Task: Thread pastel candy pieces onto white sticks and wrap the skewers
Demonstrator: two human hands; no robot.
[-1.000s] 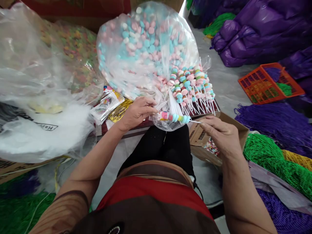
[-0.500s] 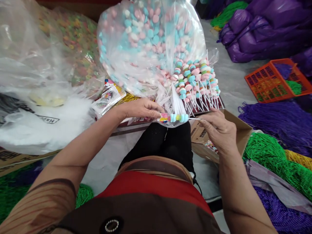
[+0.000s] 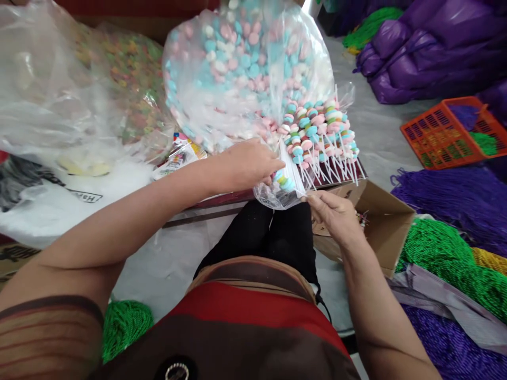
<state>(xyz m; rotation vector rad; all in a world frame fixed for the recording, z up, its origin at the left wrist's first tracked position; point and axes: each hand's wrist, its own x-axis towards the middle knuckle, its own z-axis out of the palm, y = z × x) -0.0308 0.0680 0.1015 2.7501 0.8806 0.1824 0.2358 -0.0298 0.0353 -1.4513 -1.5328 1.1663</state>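
A candy skewer (image 3: 284,180) with blue and yellow-green pieces lies tilted between my two hands, over a clear plastic bag. My left hand (image 3: 255,164) is closed around its far left end, and the fingers cover most of that end. With thumb and fingers pinched, my right hand (image 3: 335,211) grips the skewer's white stick at its lower right. White sticks (image 3: 291,163) lie in a bundle just behind the skewer. Beside them, finished candy skewers (image 3: 320,132) are piled with their sticks toward me.
Behind my hands stands a big clear bag of pastel candies (image 3: 237,63). To its left is a bag of gummy rings (image 3: 134,79). An open cardboard box (image 3: 390,227) sits below my right hand. Purple bags (image 3: 435,53), an orange crate (image 3: 423,137) and green beads (image 3: 443,253) lie to the right.
My left hand has moved right and away from me, over the skewer's labelled end, hiding the label. My right hand has shifted left with the stick, and the skewer has tilted.
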